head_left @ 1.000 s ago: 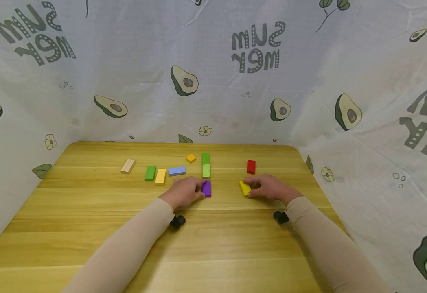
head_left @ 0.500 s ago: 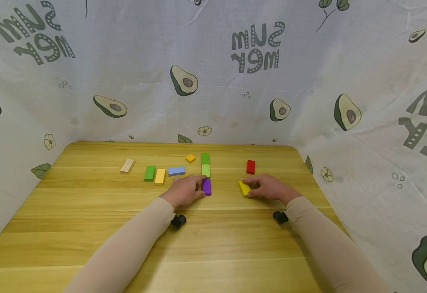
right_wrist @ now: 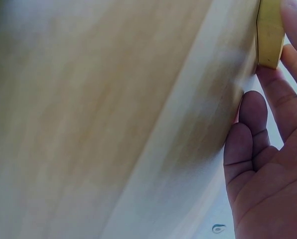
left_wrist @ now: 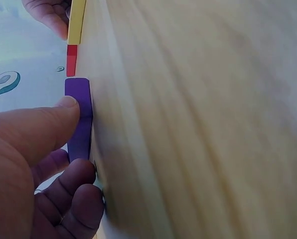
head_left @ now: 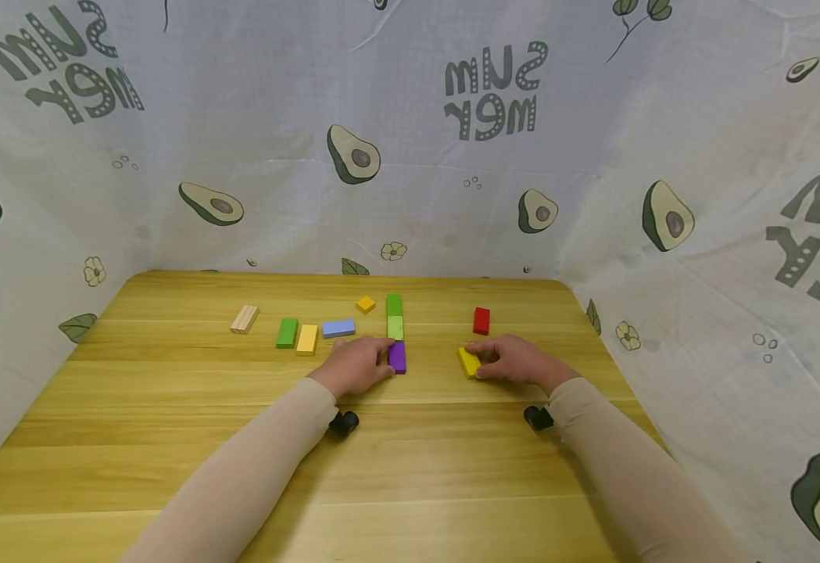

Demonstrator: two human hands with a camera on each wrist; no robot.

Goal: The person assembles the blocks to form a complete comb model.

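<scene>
My left hand (head_left: 355,366) pinches a purple block (head_left: 398,358) by its near and far ends, thumb at the near one. The purple block lies flat, its far end against or very close to a light green block (head_left: 395,328). Beyond that, a green block (head_left: 394,305) continues the same straight line. To the right, my right hand (head_left: 518,361) holds a yellow block (head_left: 467,363) between thumb and fingers; this block lies slightly slanted on the table. In the right wrist view only part of the yellow block (right_wrist: 270,37) shows at the upper edge.
A red block (head_left: 481,320) lies behind the yellow one. Left of the line are an orange block (head_left: 365,305), a blue block (head_left: 338,328), a yellow-orange block (head_left: 307,340), another green block (head_left: 286,333) and bare-wood pieces (head_left: 244,319). A printed cloth (head_left: 276,156) hangs behind the table (head_left: 410,485).
My left hand has slid the purple block a little away from me, closing the gap to the light green block. The right hand and yellow block have stayed in place.
</scene>
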